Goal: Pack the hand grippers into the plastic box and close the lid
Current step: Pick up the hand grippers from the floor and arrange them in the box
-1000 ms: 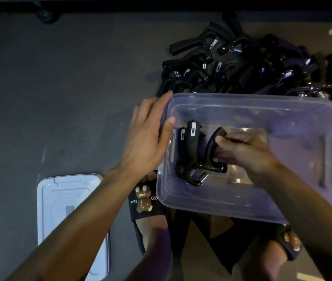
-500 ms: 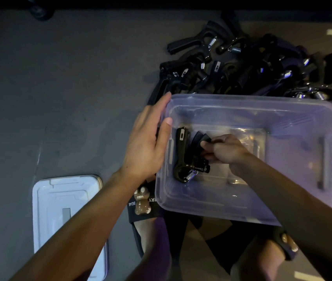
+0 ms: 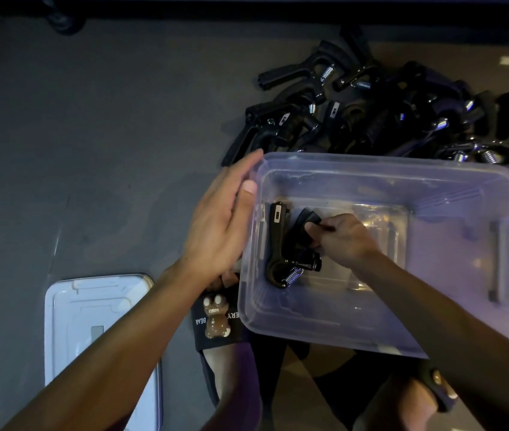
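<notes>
Hand gripper (image 3: 287, 244) now lies low against the near-left wall of our plastic box (image 3: 402, 334), where half a second ago we held it higher and a second ago further toward the middle. Our right hand (image 3: 345, 239) stays pinched on its inner handle, fingertips (image 3: 310, 227) closed round the black grip, spring end toward us. Just left of those fingers, our left hand (image 3: 219, 225) rests flat and open against the box's outside wall, holding nothing, steadying. We judge the first piece nearly placed; release comes next. Beyond the fingers, past the far rim, the pile of grippers (image 3: 387, 116) waits. Lid (image 3: 91, 331) lies apart, near-left.
</notes>
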